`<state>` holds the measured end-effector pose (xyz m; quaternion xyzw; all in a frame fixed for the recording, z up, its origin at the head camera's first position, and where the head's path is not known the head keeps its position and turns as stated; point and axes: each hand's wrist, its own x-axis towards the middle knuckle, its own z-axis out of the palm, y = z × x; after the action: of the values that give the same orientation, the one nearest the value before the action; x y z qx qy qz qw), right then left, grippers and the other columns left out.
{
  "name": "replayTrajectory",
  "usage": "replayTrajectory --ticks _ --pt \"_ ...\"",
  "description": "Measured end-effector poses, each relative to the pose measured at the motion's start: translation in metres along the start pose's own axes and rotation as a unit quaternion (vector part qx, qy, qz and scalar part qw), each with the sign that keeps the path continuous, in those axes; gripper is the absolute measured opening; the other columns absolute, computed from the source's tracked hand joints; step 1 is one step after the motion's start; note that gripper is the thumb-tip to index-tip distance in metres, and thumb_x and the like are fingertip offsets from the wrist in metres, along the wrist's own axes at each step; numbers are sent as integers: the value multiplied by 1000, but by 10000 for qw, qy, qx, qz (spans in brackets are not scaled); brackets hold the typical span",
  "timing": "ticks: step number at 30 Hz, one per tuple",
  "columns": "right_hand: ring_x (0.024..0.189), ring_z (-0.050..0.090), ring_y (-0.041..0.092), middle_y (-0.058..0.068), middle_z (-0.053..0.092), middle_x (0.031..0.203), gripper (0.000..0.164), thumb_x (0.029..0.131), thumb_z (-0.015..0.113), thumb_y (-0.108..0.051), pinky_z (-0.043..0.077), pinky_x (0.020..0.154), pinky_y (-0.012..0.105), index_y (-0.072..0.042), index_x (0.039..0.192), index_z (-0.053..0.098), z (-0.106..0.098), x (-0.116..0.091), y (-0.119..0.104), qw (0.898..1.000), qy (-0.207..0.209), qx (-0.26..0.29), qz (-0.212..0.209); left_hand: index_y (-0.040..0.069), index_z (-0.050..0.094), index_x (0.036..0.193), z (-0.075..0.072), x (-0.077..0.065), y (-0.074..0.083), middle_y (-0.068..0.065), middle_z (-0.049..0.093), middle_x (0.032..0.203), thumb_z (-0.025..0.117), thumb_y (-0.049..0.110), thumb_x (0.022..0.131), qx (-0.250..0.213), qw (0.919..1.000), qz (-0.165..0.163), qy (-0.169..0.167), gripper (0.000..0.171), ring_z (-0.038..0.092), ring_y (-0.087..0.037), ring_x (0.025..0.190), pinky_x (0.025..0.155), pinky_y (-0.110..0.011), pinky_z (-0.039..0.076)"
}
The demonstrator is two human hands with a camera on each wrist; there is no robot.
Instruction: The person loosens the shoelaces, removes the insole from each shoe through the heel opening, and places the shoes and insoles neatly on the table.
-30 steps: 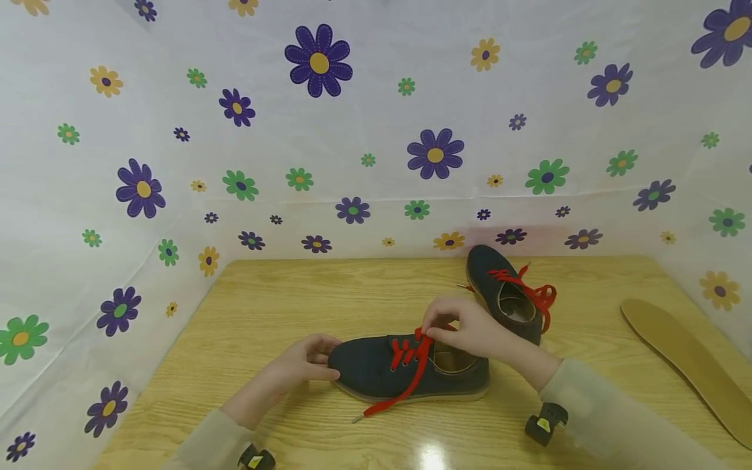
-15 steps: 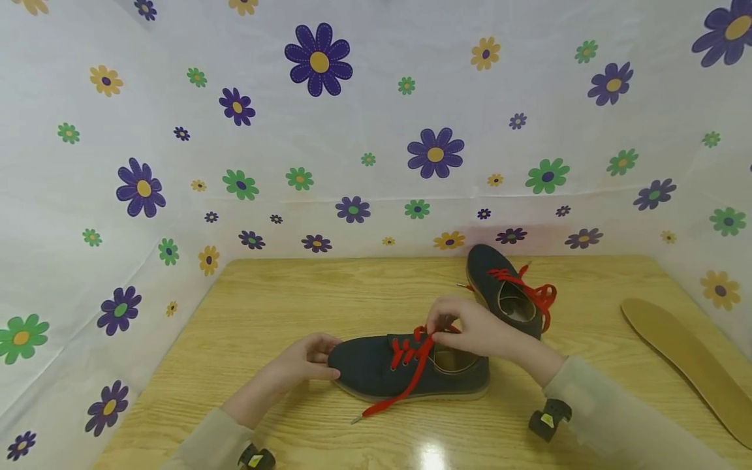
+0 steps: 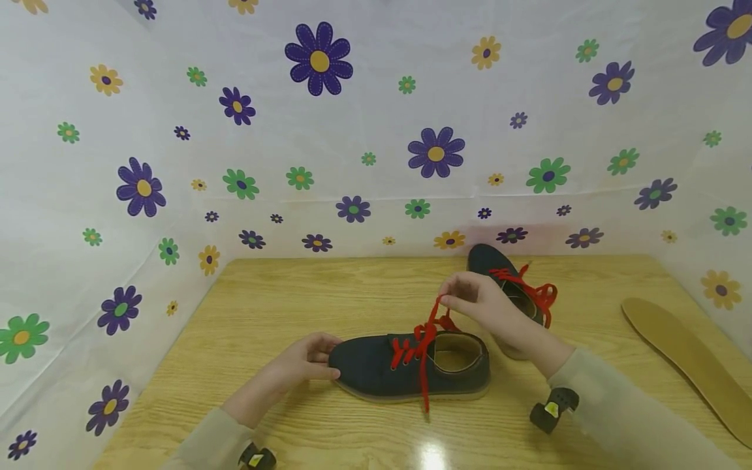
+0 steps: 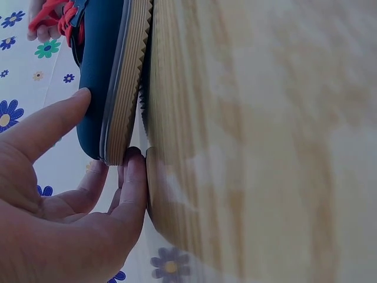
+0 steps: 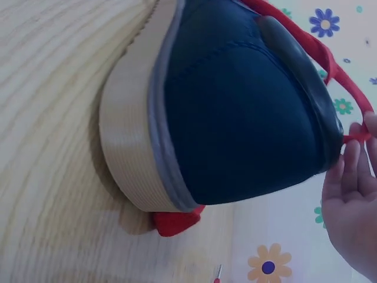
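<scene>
A dark navy shoe (image 3: 361, 365) with red laces lies sole down, its toe to the left. At its toe my left hand (image 3: 299, 365) holds on, the thumb on the upper and fingers round the front of the sole (image 4: 126, 88). Between thumb and fingers, my right hand (image 3: 478, 300) pinches a red shoelace (image 3: 435, 310) and holds it up above the shoe's opening. The lace's other end hangs down over the near side. In the right wrist view, a shoe's heel (image 5: 241, 130) fills the middle, with the right hand at the edge.
A second navy shoe (image 3: 487, 256) with red laces stands at the back right, partly hidden by the right hand. A tan insole (image 3: 681, 359) lies on the right of the wooden table (image 3: 282, 287). A white flowered cloth (image 3: 364, 117) hangs behind.
My right hand has risen, lifting the red lace higher. The lace's other end has swung right and now hangs more steeply over the shoe's side. The left hand has stayed put.
</scene>
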<state>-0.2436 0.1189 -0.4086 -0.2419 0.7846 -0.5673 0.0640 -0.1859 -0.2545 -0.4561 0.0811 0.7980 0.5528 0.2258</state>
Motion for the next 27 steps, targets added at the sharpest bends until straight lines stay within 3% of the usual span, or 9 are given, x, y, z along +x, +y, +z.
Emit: replayTrajectory --ticks 8,15,21,27 --pt "89 63 4 -12 68 93 15 105 65 -6 54 84 20 7 111 63 -15 2 -3 9961 790 361 172 -7 50 147 1 0 1 -25 58 141 79 7 94 53 10000 -35 24 62 63 -22 115 98 -33 53" --pt "87 63 2 -15 68 88 4 106 62 -8 55 84 18 -9 104 66 -23 4 -7 9849 1295 1051 461 -8 49 147 0 0 1 -25 58 140 78 7 94 53 10000 -3 27 63 63 -22 115 98 -33 53" --pt "83 66 4 -10 67 87 12 109 55 -6 58 83 19 -11 102 63 -28 9 -8 9666 1551 1949 595 -6 50 147 0 0 -1 -25 57 143 79 7 93 117 9999 -56 101 63 62 -23 117 99 -36 53" --pt "87 68 5 -9 69 91 16 112 50 -7 59 88 18 -14 101 61 -34 14 -12 9413 1700 2831 697 -6 50 147 0 1 -2 -25 58 142 79 7 93 89 9999 -64 102 63 63 -24 117 99 -36 54"
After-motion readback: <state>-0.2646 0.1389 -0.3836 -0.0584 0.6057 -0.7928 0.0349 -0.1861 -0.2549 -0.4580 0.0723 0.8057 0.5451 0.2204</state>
